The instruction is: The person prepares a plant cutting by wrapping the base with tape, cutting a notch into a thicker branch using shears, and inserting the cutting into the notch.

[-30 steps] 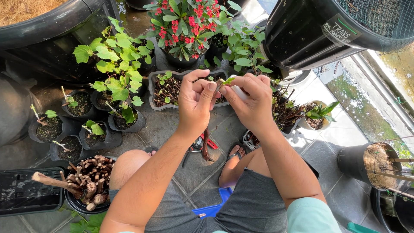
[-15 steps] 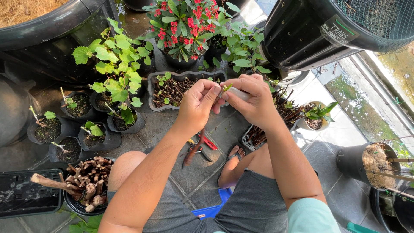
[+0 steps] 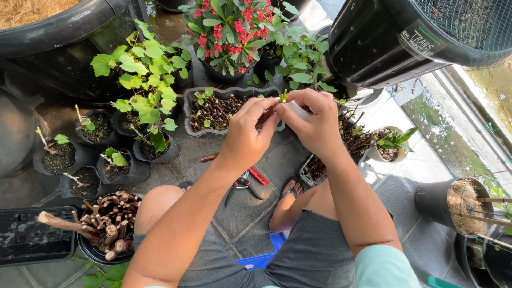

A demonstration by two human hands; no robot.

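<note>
My left hand (image 3: pixel 246 133) and my right hand (image 3: pixel 312 124) meet above a grey rectangular tray of cuttings (image 3: pixel 191 120). Between their fingertips is a short plant cutting with a small green tip (image 3: pixel 283 97). My right hand also wraps a whitish strip or roll (image 3: pixel 297 110) against the cutting. My left thumb and fingers pinch at the same spot. Red-handled pruning shears (image 3: pixel 246 183) lie on the tiled floor below my hands, beside my sandalled foot (image 3: pixel 284 205).
Small black pots with seedlings (image 3: pixel 98 128) stand at the left, a leafy vine plant (image 3: pixel 144 85) behind them, a red-flowered plant (image 3: pixel 229 32) at the back. A pot of cut woody stubs (image 3: pixel 109 224) sits lower left. Large black tubs (image 3: pixel 384 42) flank the spot.
Both hands have stayed joined on the cutting and shifted slightly right and up over the tray; the fingers have turned around the stem.
</note>
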